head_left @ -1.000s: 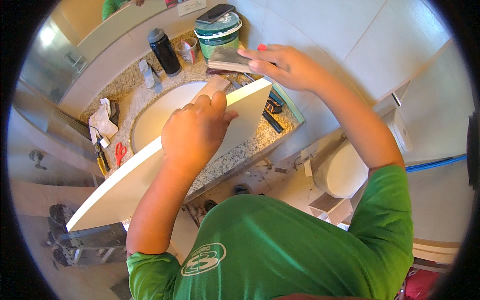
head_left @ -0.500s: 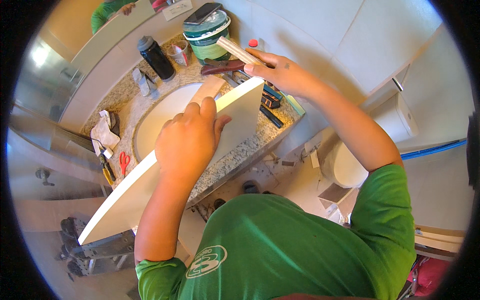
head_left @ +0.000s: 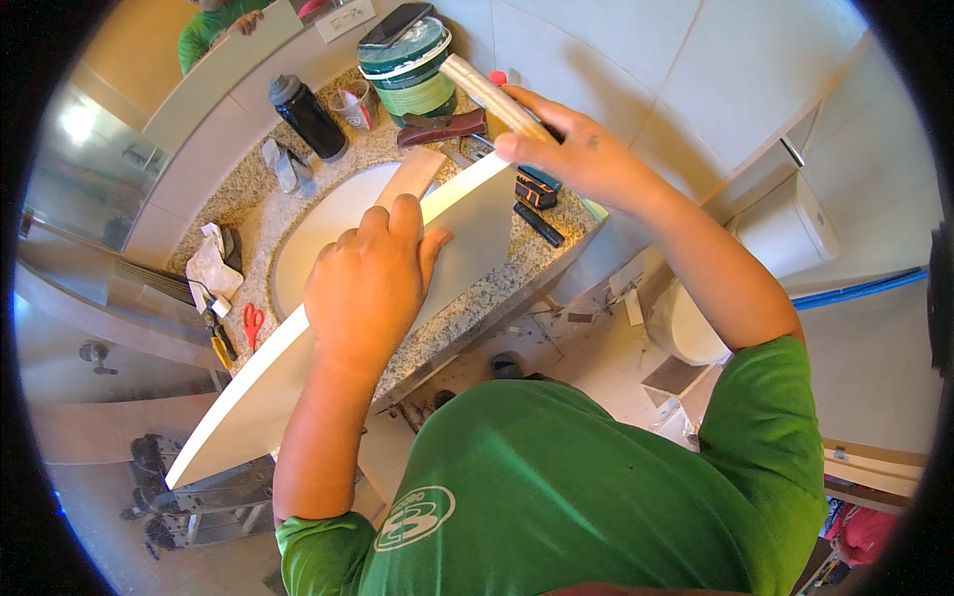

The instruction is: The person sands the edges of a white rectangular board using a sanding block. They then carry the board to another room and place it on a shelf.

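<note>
A long white board (head_left: 475, 215) stands on edge across the sink counter, one end near the tiled wall, the other jutting past the counter at the left. My left hand (head_left: 366, 263) is closed over its upper edge near the middle, thumb on the near face. In my right hand (head_left: 566, 144) is a short wooden strip (head_left: 492, 94), held between thumb and fingers at the board's far end. The strip points up and left, toward the green bucket. Whether it touches the board's edge, I cannot tell. A flat piece of wood (head_left: 412, 175) lies over the basin behind the board.
On the granite counter (head_left: 452, 328) stand a dark bottle (head_left: 310, 119), a plastic cup (head_left: 353, 104) and a lidded green bucket (head_left: 412, 74) with a phone (head_left: 397, 24) on top. Red scissors (head_left: 253, 323) lie left, a black-handled tool (head_left: 539, 225) right. A toilet (head_left: 696, 323) stands at right.
My right hand has shifted slightly right and down, and the wooden strip's far tip now sits a little higher and farther right. My left hand keeps its grip on the board.
</note>
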The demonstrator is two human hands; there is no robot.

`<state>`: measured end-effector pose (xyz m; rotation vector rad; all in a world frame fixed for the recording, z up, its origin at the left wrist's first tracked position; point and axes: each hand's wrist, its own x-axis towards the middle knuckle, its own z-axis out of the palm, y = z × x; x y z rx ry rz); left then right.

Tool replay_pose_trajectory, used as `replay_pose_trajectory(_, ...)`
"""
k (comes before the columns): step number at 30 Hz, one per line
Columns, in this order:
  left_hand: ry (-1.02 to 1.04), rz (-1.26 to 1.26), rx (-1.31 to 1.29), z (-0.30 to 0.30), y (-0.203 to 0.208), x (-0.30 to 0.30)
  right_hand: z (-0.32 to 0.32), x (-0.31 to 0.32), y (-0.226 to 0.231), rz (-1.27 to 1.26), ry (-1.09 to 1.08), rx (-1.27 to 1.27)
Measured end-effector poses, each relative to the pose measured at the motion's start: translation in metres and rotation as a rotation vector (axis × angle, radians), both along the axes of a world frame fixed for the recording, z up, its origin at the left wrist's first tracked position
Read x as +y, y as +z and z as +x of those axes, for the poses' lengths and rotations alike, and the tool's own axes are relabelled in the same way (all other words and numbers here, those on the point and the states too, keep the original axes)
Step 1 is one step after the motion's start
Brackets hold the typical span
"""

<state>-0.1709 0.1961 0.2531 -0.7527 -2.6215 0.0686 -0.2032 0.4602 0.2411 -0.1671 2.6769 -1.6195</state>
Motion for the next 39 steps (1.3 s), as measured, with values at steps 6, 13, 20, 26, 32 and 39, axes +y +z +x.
replay_pose_trajectory(6,0.011,0.022,-0.044,0.003,0.000,-0.001,-0.007,0.004,-0.024,0.093,-0.105,0.121)
replay_pose_trajectory(13,0.010,-0.020,0.000,-0.002,0.000,0.000,0.004,0.014,-0.022,-0.052,-0.063,0.227)
replay_pose_trajectory(20,-0.008,0.034,-0.031,-0.005,0.000,-0.003,0.033,0.023,0.017,0.405,0.183,0.192)
replay_pose_trajectory(26,0.014,0.066,-0.087,-0.006,0.000,-0.003,0.022,0.032,0.026,0.604,0.099,0.238)
replay_pose_trajectory(32,0.030,0.065,-0.092,-0.009,0.000,-0.004,0.035,0.044,0.028,0.553,0.155,0.192)
replay_pose_trajectory(39,0.028,0.092,-0.107,-0.009,0.000,-0.005,0.026,0.023,0.028,0.595,0.128,0.211)
